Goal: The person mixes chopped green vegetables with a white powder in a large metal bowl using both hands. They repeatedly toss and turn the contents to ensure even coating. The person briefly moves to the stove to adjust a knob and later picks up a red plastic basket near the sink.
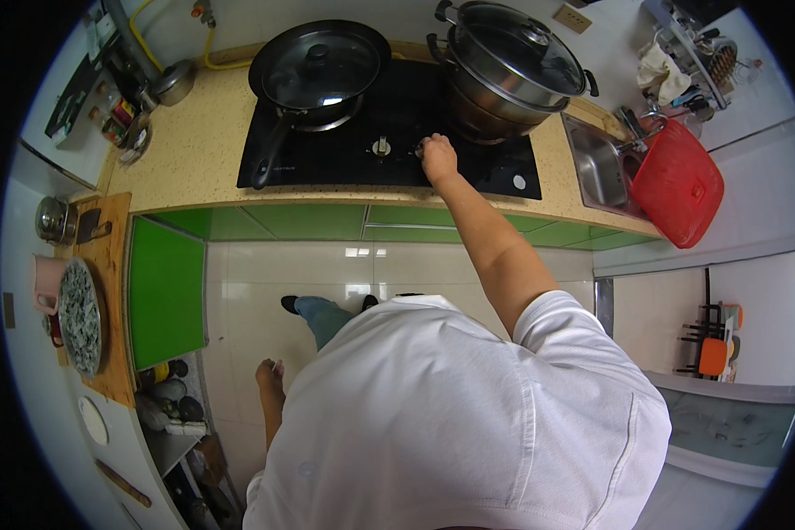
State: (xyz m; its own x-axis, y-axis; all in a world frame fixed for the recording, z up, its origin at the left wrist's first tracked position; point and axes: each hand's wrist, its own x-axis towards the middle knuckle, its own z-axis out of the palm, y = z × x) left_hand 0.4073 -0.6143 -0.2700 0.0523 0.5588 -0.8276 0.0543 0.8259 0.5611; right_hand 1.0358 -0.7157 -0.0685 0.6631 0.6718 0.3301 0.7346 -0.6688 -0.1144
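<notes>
My right hand (439,159) grips the right control knob (419,152) of a black glass gas cooktop (397,99); the fingers hide most of that knob. To its left, the other control knob (381,147) is in plain sight. Low at my left side hangs my left hand (269,375), small in view, with loosely bent fingers and nothing visible in it. A frying pan (260,162) under a glass lid (321,73) sits on the left burner. Over the right burner stands a steel steamer pot (497,109), topped with a glass lid (503,36).
A red plastic lid or basin (679,185) leans over the edge of the steel sink (596,165). On the left, a wooden board (116,265) carries a cleaver (91,225) and a large round tray of grey-green pieces (81,318). A green cabinet door (165,291) is beneath it.
</notes>
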